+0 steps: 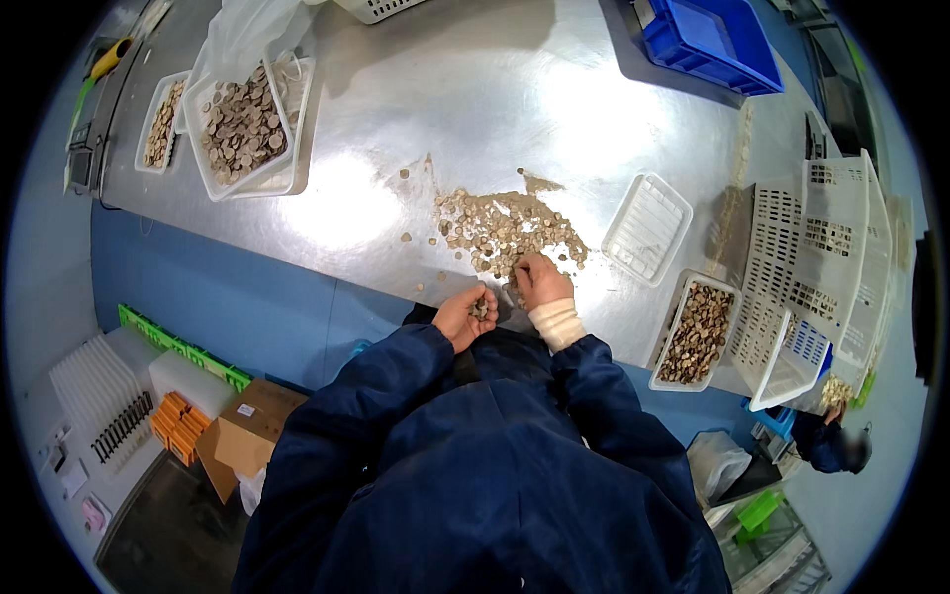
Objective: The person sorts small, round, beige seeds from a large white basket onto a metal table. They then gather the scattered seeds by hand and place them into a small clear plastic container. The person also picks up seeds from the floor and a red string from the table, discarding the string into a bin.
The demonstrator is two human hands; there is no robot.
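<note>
Small brownish round dried slices [505,226] lie spread in a loose pile on the steel table [356,141]. At the table's near edge my left hand [467,313] is curled around several slices. My right hand [540,281] reaches down at the near side of the pile, fingertips bent onto the slices; whether it pinches one cannot be told. A white plastic tray [647,229] with nothing in it lies right of the pile. Further right, near the edge, a white tray [695,332] is full of darker brown pieces.
At the left stand a white tub of larger slices [245,130] with a clear plastic bag [249,37], and a narrow tray of paler slices [162,125]. White perforated baskets [809,260] stand at the right, a blue crate [712,41] at the far right. Another person [831,442] is at lower right.
</note>
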